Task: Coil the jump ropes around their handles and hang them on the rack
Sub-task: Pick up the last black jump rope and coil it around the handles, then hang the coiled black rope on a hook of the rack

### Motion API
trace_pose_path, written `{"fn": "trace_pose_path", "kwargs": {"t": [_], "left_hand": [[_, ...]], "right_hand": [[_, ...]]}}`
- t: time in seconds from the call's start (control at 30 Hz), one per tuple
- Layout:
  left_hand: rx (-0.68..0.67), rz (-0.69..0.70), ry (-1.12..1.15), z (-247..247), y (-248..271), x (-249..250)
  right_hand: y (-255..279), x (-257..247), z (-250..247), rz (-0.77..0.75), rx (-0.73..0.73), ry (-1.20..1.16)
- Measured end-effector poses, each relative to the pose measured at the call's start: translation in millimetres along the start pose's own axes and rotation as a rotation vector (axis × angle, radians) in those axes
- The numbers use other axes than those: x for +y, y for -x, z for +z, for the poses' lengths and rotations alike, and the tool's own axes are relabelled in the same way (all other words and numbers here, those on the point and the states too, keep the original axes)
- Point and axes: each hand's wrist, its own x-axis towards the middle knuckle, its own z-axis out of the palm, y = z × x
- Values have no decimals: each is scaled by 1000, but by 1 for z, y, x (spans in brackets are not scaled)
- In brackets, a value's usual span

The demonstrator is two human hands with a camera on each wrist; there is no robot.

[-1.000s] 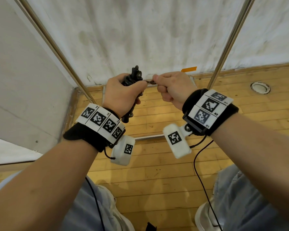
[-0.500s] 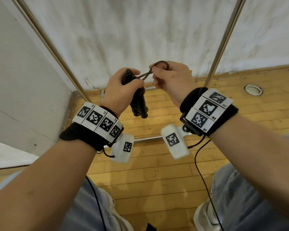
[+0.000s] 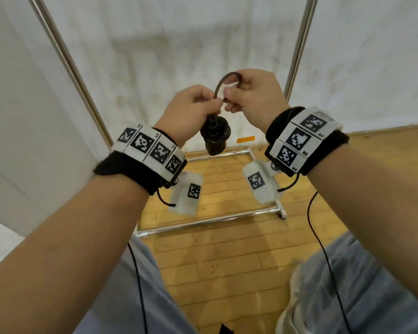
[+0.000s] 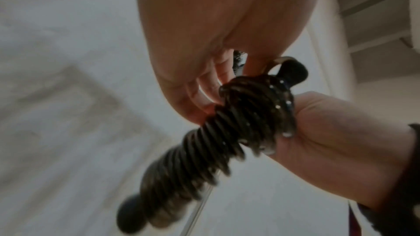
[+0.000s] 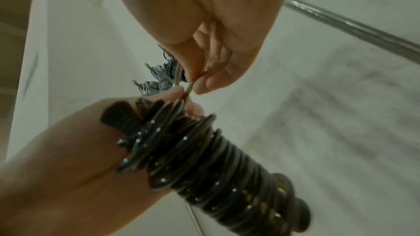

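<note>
A black jump rope bundle, its cord coiled tightly round the handles, hangs from my left hand, whose fingers curl on its top end. My right hand pinches a short loop of the cord that arches up from the bundle's top. In the right wrist view the thumb and forefinger nip the cord just above the coils. Both hands are raised between the rack's two metal uprights.
The rack's base bars lie on the wooden floor below my hands. A white wall is close behind, with an orange tape mark at its foot. Silvery metal hooks show just past my fingers. My knees fill the bottom corners.
Both hands have risen. The bundle, held tilted in my left fist before, now hangs down below the fingers. My right hand has drawn the cord end up into a taller loop.
</note>
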Motion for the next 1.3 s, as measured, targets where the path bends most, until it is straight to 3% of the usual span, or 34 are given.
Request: {"fn": "trace_pose_path", "kwargs": {"t": [0.17, 0.37, 0.53, 0.7, 0.8, 1.0, 1.3], "left_hand": [[108, 141, 59, 21, -17, 31], [181, 283, -52, 48, -78, 52], [78, 369, -33, 50, -150, 73], [113, 421, -66, 58, -194, 114], [136, 398, -85, 56, -208, 152], [252, 288, -80, 41, -208, 228], [399, 68, -265, 11, -238, 296]], "right_hand": [[-9, -15, -38, -66, 72, 32], [-53, -11, -67, -32, 237, -206], [-119, -9, -96, -209, 271, -32], [-174, -32, -116, -292, 340, 186], [-189, -61, -128, -249, 371, 250], [-211, -141, -150, -40, 326, 77], [-255, -195, -150, 2, 211, 148]]}}
